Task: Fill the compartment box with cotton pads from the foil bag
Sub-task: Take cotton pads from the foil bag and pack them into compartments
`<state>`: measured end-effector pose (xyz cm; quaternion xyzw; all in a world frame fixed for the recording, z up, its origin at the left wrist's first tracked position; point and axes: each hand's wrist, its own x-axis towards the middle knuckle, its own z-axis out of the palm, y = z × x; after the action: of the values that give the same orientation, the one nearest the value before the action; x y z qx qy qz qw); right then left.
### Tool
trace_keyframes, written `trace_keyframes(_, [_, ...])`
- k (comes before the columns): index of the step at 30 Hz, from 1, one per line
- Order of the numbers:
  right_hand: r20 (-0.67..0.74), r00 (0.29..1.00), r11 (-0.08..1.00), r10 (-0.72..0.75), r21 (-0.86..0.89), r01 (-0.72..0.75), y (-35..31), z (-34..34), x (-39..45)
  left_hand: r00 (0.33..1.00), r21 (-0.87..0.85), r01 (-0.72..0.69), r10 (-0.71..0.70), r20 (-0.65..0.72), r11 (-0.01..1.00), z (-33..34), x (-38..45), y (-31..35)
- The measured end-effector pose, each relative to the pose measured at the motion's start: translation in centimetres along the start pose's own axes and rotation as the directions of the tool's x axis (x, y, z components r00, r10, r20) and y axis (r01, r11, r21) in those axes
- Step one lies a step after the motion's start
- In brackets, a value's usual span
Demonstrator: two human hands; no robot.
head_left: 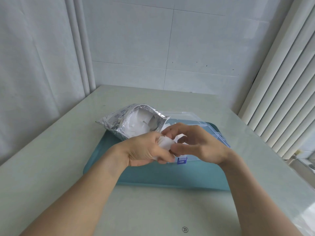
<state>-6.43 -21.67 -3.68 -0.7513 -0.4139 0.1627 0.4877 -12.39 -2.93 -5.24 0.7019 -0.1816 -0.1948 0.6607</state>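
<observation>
Left hand (pixel 150 150): grip clenched on a small stack of cotton pads (pixel 166 143), thumb on top, fingers underneath.
Right hand (pixel 196 143): fingertips pinching at the top of the same stack, apparently peeling or squaring a pad; grip grasping the pads too.
Pads, location: held between both hands, above the near left part of the box (pixel 213 133); more pads visible inside the bag (pixel 134 123).
Bag: silver foil, mouth gaping toward the camera, lying on its side just left of the box, partly on the mat (pixel 153 174).
Box: clear plastic, blue latch (pixel 182 160) at the front, lid raised behind; compartments mostly hidden by the hands, fill level not readable.
Risk, slippage: thin soft pads likely to fan out or drop onto the mat if the pinch loosens during separation.
Risk, misplacement: stack possibly too wide or crooked for a compartment, snagging on a divider.
Risk, bag: open mouth on its side, contents liable to spill if nudged.
Bench (pixel 68 150): pale green, glossy, reflective.
Room: white tiled wall behind, curtain left, vertical blinds right.
</observation>
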Motion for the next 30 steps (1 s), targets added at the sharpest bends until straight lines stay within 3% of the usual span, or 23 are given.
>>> trace_keyframes(3, [-0.017,0.999,0.997,-0.048,-0.069,0.046,0.4,-0.1,0.0,1.0,0.049,-0.028,0.027,0.012,0.998,0.3,0.2,-0.2])
trace_keyframes(6, [-0.183,0.981,0.992,-0.058,0.097,0.077,0.5,-1.3,-0.1,0.992,0.077,-0.105,0.11,-0.065,0.991,0.8,0.6,-0.4])
trace_keyframes(9, [-0.513,0.857,0.909,0.053,0.379,0.171,0.9,-4.2,0.1,0.947,0.071,-0.21,0.221,-0.234,0.975,1.0,1.3,-0.1])
trace_keyframes(11, [-0.638,0.732,0.896,0.238,0.436,0.088,1.8,-6.5,0.4,0.882,0.183,-0.252,0.303,-0.361,0.95,1.2,1.9,-0.1])
trace_keyframes(13, [-0.659,0.681,0.944,0.319,0.285,-0.166,2.8,-8.2,1.1,0.797,0.466,-0.205,0.423,-0.432,0.861,1.4,3.0,-0.8])
trace_keyframes(15, [-0.605,0.722,0.918,0.336,0.041,-0.394,3.4,-8.9,2.1,0.763,0.768,-0.062,0.526,-0.376,0.638,1.2,4.3,-1.9])
trace_keyframes(18, [-0.465,0.778,0.782,0.421,-0.248,-0.572,3.6,-9.1,3.9,0.847,0.93,0.124,0.452,-0.281,0.346,1.2,5.8,-3.3])
trace_keyframes(20, [-0.43,0.757,0.67,0.492,-0.368,-0.645,4.0,-9.1,4.8,0.891,0.957,0.196,0.368,-0.264,0.212,1.4,6.1,-3.8])
trace_keyframes(24, [-0.462,0.662,0.449,0.59,-0.494,-0.744,4.5,-8.7,5.7,0.904,0.962,0.215,0.34,-0.26,0.166,1.4,6.2,-4.0])
trace_keyframes(30, [-0.476,0.62,0.329,0.624,-0.56,-0.761,4.9,-8.0,6.8,0.903,0.97,0.172,0.367,-0.224,0.171,1.1,6.4,-4.5])
